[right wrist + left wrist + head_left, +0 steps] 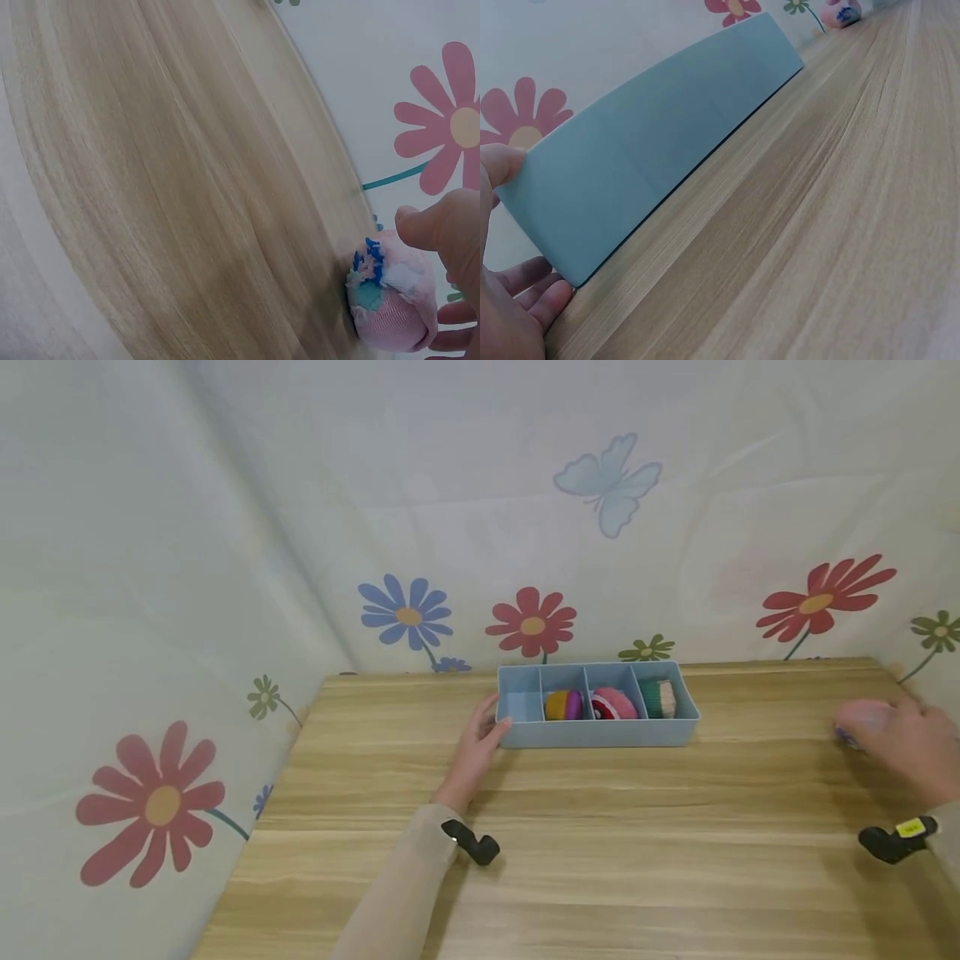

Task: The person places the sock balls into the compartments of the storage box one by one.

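Observation:
My left hand (477,745) grips the left end of a light blue divided box (596,735), thumb over the front rim and fingers against the end wall. In the left wrist view, the fingertips (551,300) lie low by the box's bottom corner. Inside the box are a yellow-and-purple rolled sock (562,705), a pink-and-red one (615,703) and a green-and-cream one (660,699), each in its own compartment; the leftmost compartment is bare. Far to the right, my right hand (918,743) holds a pink rolled sock (397,300) with blue, white and teal loose yarn showing.
The wood-grain table (600,843) ends at the back against a white curtain (450,485) printed with flowers and a butterfly. Another stretch of curtain runs along the left edge. Black camera mounts (472,843) sit on both wrists.

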Available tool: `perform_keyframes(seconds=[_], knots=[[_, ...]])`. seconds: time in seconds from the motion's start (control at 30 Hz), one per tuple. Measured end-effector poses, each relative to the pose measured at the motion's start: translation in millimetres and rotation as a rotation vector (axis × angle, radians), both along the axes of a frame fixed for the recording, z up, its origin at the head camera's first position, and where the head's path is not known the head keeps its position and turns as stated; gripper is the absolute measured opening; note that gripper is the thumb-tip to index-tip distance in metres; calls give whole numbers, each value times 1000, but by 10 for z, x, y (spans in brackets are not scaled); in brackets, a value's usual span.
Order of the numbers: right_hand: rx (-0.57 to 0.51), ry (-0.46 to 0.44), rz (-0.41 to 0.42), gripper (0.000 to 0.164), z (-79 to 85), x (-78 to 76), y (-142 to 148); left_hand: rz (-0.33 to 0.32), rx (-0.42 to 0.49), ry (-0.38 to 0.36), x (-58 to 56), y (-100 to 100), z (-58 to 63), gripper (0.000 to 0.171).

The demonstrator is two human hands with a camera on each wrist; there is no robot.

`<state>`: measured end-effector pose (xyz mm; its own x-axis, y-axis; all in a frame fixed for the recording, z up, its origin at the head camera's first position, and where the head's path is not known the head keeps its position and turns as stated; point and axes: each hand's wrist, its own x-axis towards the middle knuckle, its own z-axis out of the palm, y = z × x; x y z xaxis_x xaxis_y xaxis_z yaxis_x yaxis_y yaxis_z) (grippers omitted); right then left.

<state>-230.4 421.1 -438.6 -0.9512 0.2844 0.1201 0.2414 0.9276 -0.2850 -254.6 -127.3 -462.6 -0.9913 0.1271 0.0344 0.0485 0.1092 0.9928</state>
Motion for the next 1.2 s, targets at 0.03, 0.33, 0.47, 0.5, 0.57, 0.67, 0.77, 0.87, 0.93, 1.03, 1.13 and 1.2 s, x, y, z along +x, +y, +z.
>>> perform_keyframes(seconds=[0.03,0.33,0.47,0.5,0.57,0.67,0.77,0.87,0.93,1.03,1.13,1.2], knots=[[5,-6,-3,87,32,21,-20,2,4,6,-19,2,-40,56],[-66,-121,-151,84,65,12,-37,38,-4,34,-54,29,-163,57],[-79,-119,-170,85,71,2,-33,30,7,30,-63,41,-161,58],[-84,-121,-171,85,72,-3,-32,24,9,28,-63,43,-153,58],[-81,-123,-167,86,77,-11,-25,13,13,21,-53,45,-122,58],[-65,-140,-168,88,76,-27,-7,-4,21,11,-13,54,-25,57],[-52,-130,-140,91,59,-32,34,-14,18,-5,46,65,86,55],[-81,-71,-94,91,5,-31,72,-19,9,-6,92,71,148,54],[-104,-40,-71,91,-32,-30,82,-20,7,-3,106,67,157,54],[-132,-25,-59,90,-63,-45,66,-12,4,6,112,51,150,55],[-130,-61,-76,91,-67,-75,41,-7,3,4,112,33,145,55],[-130,-79,-89,92,-72,-94,33,-4,5,-3,113,25,145,54]])
